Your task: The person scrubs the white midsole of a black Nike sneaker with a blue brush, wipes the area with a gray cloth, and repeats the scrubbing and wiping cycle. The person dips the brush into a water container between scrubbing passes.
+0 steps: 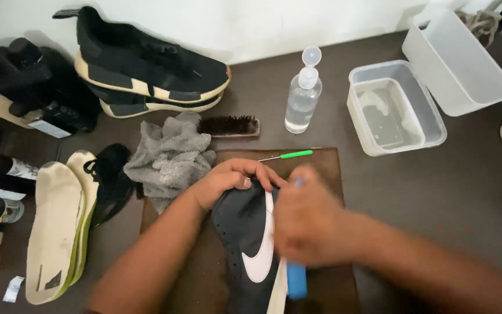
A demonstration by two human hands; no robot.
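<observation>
A dark high-top shoe [242, 229] with a white curved side mark lies on a brown mat [321, 166]. My left hand [233, 180] grips the shoe's upper end and holds it down. My right hand [306, 224], blurred by motion, is closed around a blue-handled brush [296, 280] pressed against the shoe's side near the white sole edge. The brush's head is hidden under my hand.
Around the mat: a grey towel [169, 154], a wooden bristle brush [229, 125], a green-handled pick [289, 154], a clear flip-cap bottle [303, 93], a tub of water [393, 110], an empty white bin [457, 61]. Black sneakers [146, 67], two insoles [59, 224] and black laces [110, 174] lie left.
</observation>
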